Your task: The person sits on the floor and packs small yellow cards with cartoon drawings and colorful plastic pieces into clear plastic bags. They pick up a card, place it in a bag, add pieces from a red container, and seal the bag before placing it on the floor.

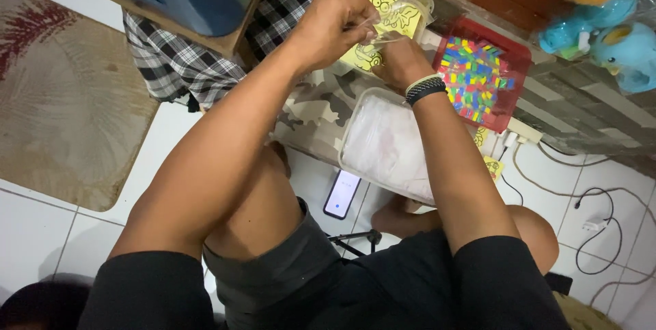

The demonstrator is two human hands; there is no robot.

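Black short sleeves end above both elbows; forearms bare. Dark grey shorts cover the lap. Right wrist, just behind the fingers: a woven black band edged by a pale band. Left wrist bare.

White tiled floor: beige mat, phone, cables.

right hand fingertips hidden, clear packet perhaps blurred
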